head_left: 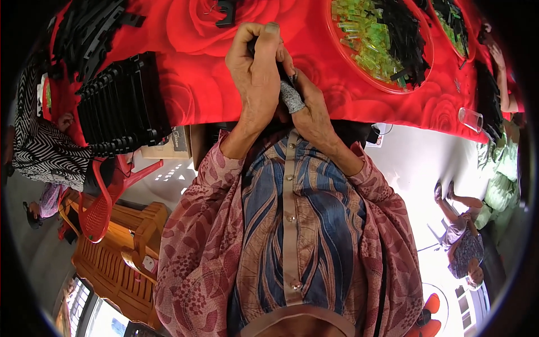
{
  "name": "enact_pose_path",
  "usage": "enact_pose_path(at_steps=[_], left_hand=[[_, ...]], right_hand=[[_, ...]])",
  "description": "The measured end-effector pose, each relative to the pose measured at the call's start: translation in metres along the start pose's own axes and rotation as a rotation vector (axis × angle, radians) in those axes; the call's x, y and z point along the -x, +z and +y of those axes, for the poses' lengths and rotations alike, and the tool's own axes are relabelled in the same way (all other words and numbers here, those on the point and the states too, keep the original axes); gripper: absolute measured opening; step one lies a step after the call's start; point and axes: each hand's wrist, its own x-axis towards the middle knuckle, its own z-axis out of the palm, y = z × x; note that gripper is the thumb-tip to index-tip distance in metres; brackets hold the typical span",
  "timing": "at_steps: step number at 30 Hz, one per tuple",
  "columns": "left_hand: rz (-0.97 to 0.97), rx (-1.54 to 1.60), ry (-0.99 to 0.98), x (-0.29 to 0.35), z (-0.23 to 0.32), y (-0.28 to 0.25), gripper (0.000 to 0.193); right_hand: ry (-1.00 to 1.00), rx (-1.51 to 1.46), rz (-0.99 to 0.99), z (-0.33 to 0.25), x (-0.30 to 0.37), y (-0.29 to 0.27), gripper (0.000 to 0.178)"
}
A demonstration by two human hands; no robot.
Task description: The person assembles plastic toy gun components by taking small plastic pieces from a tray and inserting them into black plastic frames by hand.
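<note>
My left hand (255,76) is closed above the near edge of the red rose-patterned tablecloth, its thumb pressed along the top. Close against it, my right hand (314,115) has its fingers curled, and a grey wrap (291,98) covers one digit. Between the two hands shows a narrow black plastic piece (283,72); most of it is hidden by my fingers, so its full shape cannot be made out. Just beyond my left hand lies a small black plastic part (226,14) on the cloth.
A red round tray (429,62) at right holds clear yellow-green pieces and black pieces. Neatly lined-up black plastic parts (120,106) lie at left, loose black strips (90,33) beyond. A clear cup (470,119) lies near the right edge. Other people sit at both table ends.
</note>
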Motion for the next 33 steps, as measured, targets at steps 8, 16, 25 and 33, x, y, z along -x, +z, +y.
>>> enact_pose_path(at_steps=[8, 16, 25, 33], left_hand=[[0.063, 0.233, -0.063, -0.016, 0.005, -0.005, 0.023], [0.093, 0.281, -0.141, -0.017, 0.015, -0.013, 0.024], [0.129, 0.428, -0.205, -0.019, 0.006, -0.017, 0.024], [0.119, 0.301, -0.132, -0.01, 0.004, -0.001, 0.019]], right_hand=[[0.222, 0.014, -0.053, -0.037, -0.004, -0.006, 0.022], [0.161, 0.167, -0.19, -0.062, -0.005, -0.017, 0.037], [0.156, 0.221, -0.166, -0.056, -0.008, -0.016, 0.035], [0.097, 0.249, -0.015, -0.027, -0.009, -0.016, 0.017]])
